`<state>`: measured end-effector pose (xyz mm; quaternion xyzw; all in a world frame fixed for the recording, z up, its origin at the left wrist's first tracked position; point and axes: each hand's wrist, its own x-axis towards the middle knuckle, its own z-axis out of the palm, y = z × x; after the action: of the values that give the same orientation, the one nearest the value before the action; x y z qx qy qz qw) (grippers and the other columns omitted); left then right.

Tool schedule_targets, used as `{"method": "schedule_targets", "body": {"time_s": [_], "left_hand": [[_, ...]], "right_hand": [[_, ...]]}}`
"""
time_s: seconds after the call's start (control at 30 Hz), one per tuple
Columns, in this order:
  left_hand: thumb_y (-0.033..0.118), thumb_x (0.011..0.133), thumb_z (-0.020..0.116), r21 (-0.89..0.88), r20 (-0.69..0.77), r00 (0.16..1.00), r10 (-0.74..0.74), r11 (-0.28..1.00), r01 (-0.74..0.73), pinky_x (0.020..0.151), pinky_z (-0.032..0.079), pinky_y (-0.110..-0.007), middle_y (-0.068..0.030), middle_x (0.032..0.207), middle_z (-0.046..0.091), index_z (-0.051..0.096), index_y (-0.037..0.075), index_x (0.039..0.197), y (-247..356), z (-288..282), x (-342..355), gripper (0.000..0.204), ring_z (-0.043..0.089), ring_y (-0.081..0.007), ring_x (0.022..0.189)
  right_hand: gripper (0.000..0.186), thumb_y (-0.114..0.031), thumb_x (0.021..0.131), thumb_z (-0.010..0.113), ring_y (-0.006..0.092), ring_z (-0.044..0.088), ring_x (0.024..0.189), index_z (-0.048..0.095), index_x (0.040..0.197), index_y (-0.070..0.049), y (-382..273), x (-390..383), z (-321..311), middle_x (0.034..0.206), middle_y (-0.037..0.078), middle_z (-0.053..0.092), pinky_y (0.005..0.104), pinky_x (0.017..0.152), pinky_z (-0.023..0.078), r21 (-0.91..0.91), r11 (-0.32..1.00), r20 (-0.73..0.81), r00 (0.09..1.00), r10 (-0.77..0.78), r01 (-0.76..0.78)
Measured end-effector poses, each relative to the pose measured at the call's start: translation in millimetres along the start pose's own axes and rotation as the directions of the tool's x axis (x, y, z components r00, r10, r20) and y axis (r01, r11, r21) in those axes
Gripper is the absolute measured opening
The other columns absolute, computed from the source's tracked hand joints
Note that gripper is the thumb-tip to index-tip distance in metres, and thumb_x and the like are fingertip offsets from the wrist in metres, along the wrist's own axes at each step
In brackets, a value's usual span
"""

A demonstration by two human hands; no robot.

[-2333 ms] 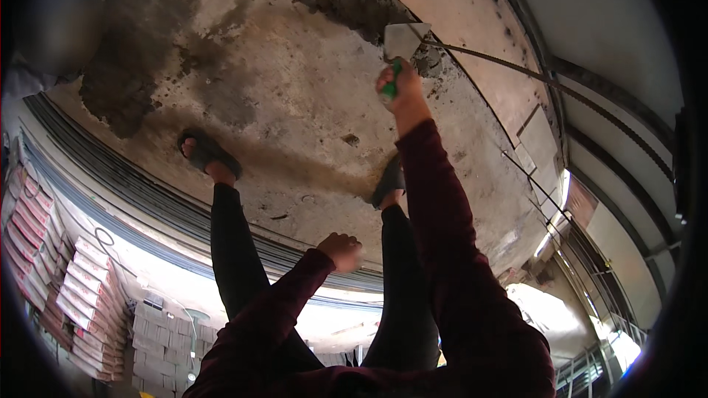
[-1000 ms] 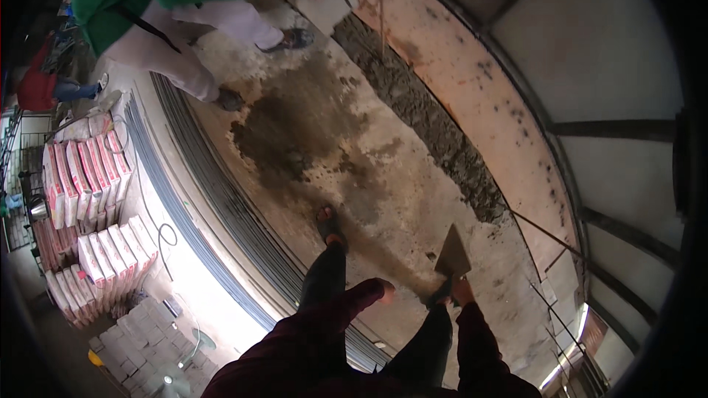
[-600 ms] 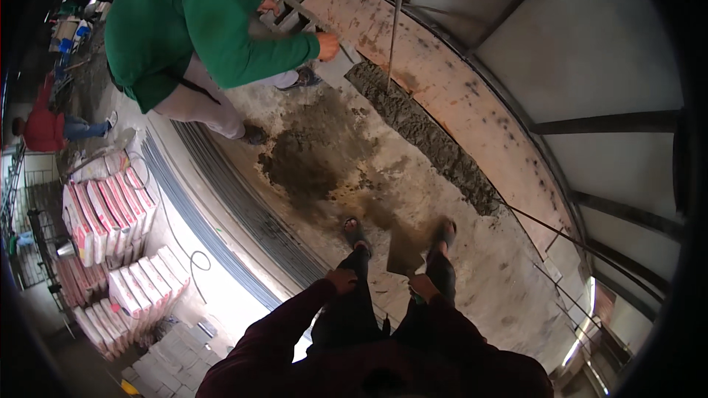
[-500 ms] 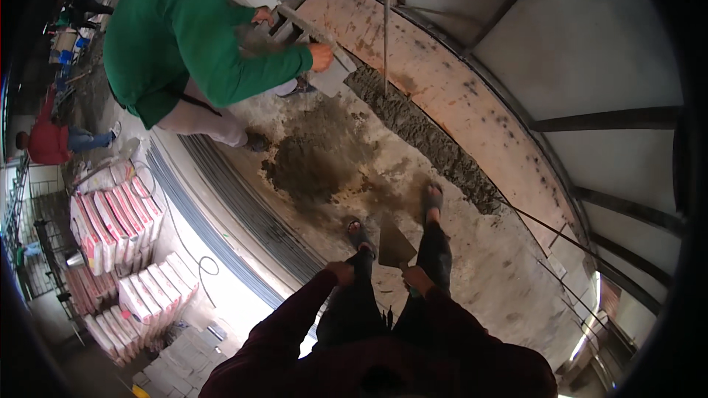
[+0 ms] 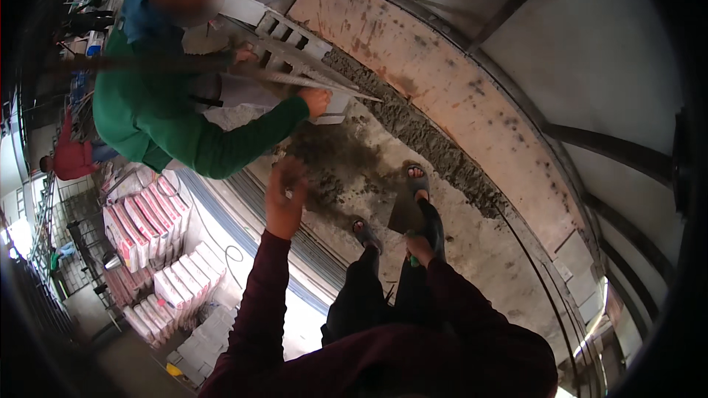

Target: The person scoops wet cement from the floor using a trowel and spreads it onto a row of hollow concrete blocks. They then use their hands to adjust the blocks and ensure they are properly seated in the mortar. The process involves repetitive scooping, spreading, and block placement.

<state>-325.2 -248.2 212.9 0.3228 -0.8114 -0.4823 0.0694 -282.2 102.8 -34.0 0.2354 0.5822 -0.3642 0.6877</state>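
Note:
My right hand (image 5: pixel 419 249) is closed around the green handle of a trowel, whose flat, pointed blade (image 5: pixel 405 214) hangs beside my right foot. My left hand (image 5: pixel 285 203) is raised in front of the dark wet patch, its blurred fingers apart and nothing visible in them. Across from me, a co-worker in a green sweater (image 5: pixel 177 129) bends over a grey hollow concrete block (image 5: pixel 333 111), one hand (image 5: pixel 316 102) touching its upper edge. A strip of wet mortar (image 5: pixel 435 144) runs along the floor from that block.
A stained pinkish board (image 5: pixel 442 88) lies beside the mortar, below a metal-framed panel wall (image 5: pixel 605 66). Long grey bars (image 5: pixel 254 203) run along the left, near stacked bags (image 5: pixel 151 221). A blurred thin strip (image 5: pixel 295 80) crosses by the co-worker. Someone in red (image 5: pixel 74 158) is farther off.
My left hand has risen from beside my leg, forward and to the left. The co-worker has shifted, head now in view. The upright thin rod over the mortar no longer stands there.

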Motion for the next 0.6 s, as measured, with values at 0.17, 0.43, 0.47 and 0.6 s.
{"method": "schedule_targets", "body": {"time_s": [0.17, 0.43, 0.47, 0.6], "left_hand": [[0.008, 0.085, 0.062, -0.051, -0.133, 0.987, 0.094, 0.993, -0.102, 0.098, 0.039, -0.036, -0.0133, 0.136, 0.046, 0.030, 0.003, 0.141, 60.0, 10.8, 51.1, 0.065, 0.046, -0.0254, 0.124], [0.019, 0.092, 0.054, -0.131, -0.208, 0.913, 0.350, 0.915, -0.381, 0.101, 0.037, -0.039, -0.0189, 0.124, 0.054, 0.038, 0.001, 0.132, 125.2, 28.4, 120.0, 0.046, 0.050, -0.0271, 0.119], [0.018, 0.094, 0.052, -0.150, -0.188, 0.936, 0.299, 0.933, -0.328, 0.100, 0.040, -0.040, -0.0201, 0.119, 0.057, 0.042, 0.001, 0.126, 124.7, 24.3, 119.0, 0.038, 0.054, -0.0273, 0.114], [0.013, 0.098, 0.043, -0.140, -0.229, 0.926, 0.301, 0.931, -0.337, 0.091, 0.047, -0.040, -0.0221, 0.101, 0.063, 0.049, 0.001, 0.104, 120.2, 26.4, 113.2, 0.015, 0.062, -0.0281, 0.096]], "right_hand": [[0.040, -0.035, 0.097, 0.048, 0.0182, 0.049, 0.049, 0.045, 0.071, -0.005, -27.8, -11.1, -5.6, 0.057, 0.006, 0.046, 0.0390, 0.050, 0.042, -0.037, 0.999, 0.025, 1.000, 0.006, -0.005], [0.042, -0.037, 0.093, 0.048, 0.0211, 0.054, 0.045, 0.051, 0.071, -0.002, -11.9, 13.0, -20.9, 0.056, 0.008, 0.051, 0.0379, 0.045, 0.043, 0.038, 0.999, -0.002, 1.000, 0.015, -0.015], [0.041, -0.037, 0.093, 0.048, 0.0209, 0.054, 0.046, 0.051, 0.072, -0.002, -14.1, 14.1, -21.2, 0.055, 0.008, 0.050, 0.0378, 0.046, 0.043, 0.055, 0.998, 0.001, 1.000, 0.015, -0.015], [0.035, -0.034, 0.095, 0.050, 0.0174, 0.050, 0.049, 0.046, 0.074, -0.006, -33.2, 2.9, -22.5, 0.057, 0.005, 0.046, 0.0367, 0.051, 0.043, 0.096, 0.994, 0.085, 0.995, 0.052, -0.060]]}}
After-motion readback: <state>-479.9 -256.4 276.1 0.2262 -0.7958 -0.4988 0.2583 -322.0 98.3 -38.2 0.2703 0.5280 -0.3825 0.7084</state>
